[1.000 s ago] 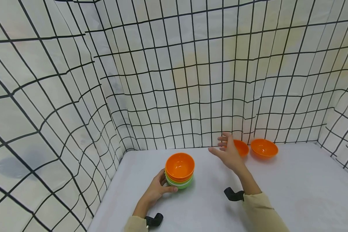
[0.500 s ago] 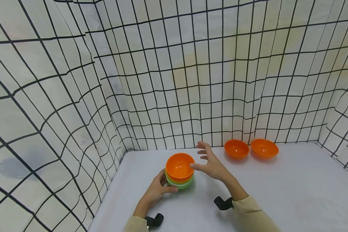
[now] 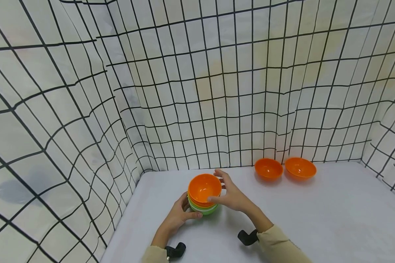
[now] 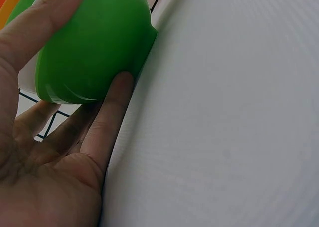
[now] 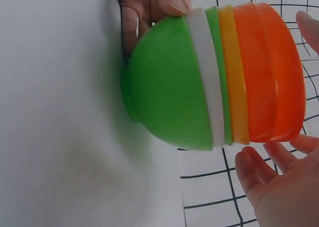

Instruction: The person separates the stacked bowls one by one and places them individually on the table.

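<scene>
In the head view a stack of nested bowls [image 3: 204,188] stands on the table. The right wrist view shows its layers: a green bowl [image 5: 167,85] at the bottom, then white, green, yellow and orange rims up to the top orange bowl [image 5: 286,72]. My left hand [image 3: 177,214] holds the stack low on its left side, thumb in front and fingers round the green bowl [image 4: 99,42]. My right hand [image 3: 232,195] is spread around the top orange bowl's right side. Its fingers [image 5: 256,167] lie close by the rim; contact is unclear. Its thumb looks apart from the bowl.
Two separate orange bowls, one nearer [image 3: 268,169] and one farther right [image 3: 300,168], stand at the back of the white table [image 3: 342,215]. Behind them rises a white wall with black netting [image 3: 217,109], which also closes off the left and right sides.
My right hand has moved left and down, from in front of the back orange bowl to the stack's right side. My left hand and the stack have stayed put.
</scene>
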A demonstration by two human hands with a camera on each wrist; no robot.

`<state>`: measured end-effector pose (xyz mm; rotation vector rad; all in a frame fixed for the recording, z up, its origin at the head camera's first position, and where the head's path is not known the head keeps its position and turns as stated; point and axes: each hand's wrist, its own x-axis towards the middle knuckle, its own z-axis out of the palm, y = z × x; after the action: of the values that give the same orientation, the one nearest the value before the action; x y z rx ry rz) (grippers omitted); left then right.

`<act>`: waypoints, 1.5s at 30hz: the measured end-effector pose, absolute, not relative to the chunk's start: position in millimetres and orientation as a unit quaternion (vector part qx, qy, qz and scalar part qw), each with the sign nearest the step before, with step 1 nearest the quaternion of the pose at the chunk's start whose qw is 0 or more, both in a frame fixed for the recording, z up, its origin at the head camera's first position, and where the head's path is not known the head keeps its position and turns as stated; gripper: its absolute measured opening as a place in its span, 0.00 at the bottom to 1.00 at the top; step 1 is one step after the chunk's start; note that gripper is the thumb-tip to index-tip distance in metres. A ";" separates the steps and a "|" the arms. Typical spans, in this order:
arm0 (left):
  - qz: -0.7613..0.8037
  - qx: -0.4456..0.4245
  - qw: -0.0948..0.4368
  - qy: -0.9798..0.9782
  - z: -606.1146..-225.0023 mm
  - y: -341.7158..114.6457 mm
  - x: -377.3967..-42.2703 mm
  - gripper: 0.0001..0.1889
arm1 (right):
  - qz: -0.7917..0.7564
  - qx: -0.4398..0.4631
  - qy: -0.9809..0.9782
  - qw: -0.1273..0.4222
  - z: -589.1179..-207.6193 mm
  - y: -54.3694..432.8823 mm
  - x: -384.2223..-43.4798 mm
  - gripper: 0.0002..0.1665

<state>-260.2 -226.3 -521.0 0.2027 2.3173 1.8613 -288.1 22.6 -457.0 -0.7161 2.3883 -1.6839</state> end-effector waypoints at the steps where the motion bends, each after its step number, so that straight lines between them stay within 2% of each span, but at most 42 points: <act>1: 0.623 0.068 0.081 0.775 -521.1 -226.2 -260.4 0.52 | -0.557 -0.237 0.793 0.069 -458.5 22.1 -287.9 0.62; 20: 0.619 0.064 0.079 0.779 -519.0 -226.5 -259.5 0.54 | -0.566 -0.235 0.786 0.083 -473.8 11.5 -288.8 0.71; 34: 0.617 0.063 0.080 0.780 -520.1 -225.8 -260.2 0.53 | -0.594 -0.238 0.765 0.073 -478.0 6.1 -291.8 0.70; 45: 0.616 0.063 0.078 0.781 -518.7 -225.4 -260.0 0.53 | -0.604 -0.246 0.757 0.051 -482.7 2.5 -291.5 0.66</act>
<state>-260.0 -225.4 -518.7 0.1896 2.3384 1.8455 -291.5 2.5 -482.7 -0.7480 2.3027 -1.8380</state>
